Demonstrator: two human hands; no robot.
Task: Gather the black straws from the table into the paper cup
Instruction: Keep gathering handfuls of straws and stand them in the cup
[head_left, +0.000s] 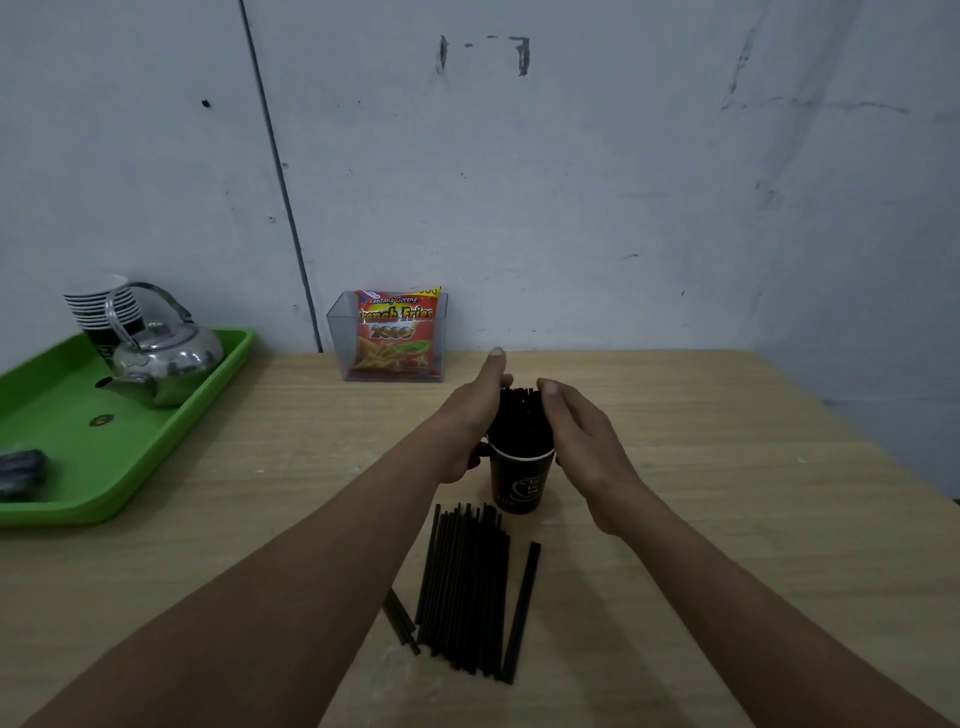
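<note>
Grasping the straws standing in the cup, centre frame, with left grip and right grip, above the pile.

Your table carries the paper cup at your grip, black straws just nearer you, green tray well left, clear box beyond

A dark paper cup with a white rim and a pale cup emblem stands upright on the tabletop. A dense bundle of black straws stands in it, tops well above the rim. At the cup's 6 o'clock, loose straws lie flat and roughly parallel, running 12 to 6. A single straw lies just apart at their 3 o'clock side.
</note>
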